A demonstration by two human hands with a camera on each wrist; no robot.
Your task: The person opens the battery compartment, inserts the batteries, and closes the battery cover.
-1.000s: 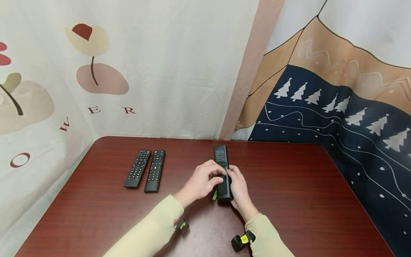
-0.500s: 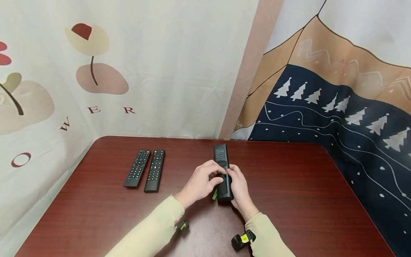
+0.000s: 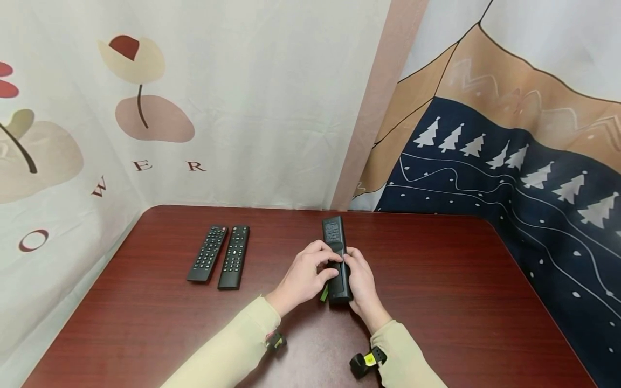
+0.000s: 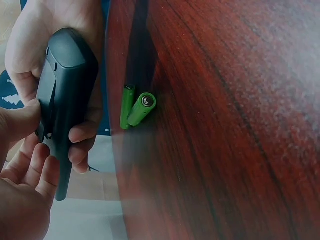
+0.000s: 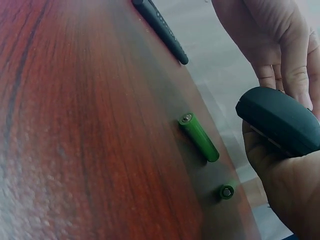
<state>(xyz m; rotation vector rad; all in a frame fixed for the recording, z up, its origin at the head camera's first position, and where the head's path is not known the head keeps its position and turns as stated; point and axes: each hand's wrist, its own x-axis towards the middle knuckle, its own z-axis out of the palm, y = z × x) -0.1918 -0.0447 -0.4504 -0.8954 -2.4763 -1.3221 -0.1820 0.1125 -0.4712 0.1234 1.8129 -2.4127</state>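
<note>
My right hand (image 3: 363, 285) grips a black remote control (image 3: 333, 231) above the table, its labelled back turned up. On that back, the thumb and index finger of my left hand (image 3: 302, 274) pinch at the battery cover (image 4: 46, 95). One end of the cover appears slightly raised in the left wrist view; the fingertips partly hide it. Below the remote, two green batteries lie on the table: one battery (image 5: 199, 139) shows its length in the right wrist view, and the other battery (image 5: 226, 192) points its end at the camera.
Left of my hands, two more remotes lie keys up, side by side: the left remote (image 3: 207, 255) and the right remote (image 3: 234, 258). The brown wooden table (image 3: 436, 302) ends against a white curtain (image 3: 271, 108) behind and a dark patterned curtain (image 3: 548, 215) at the right.
</note>
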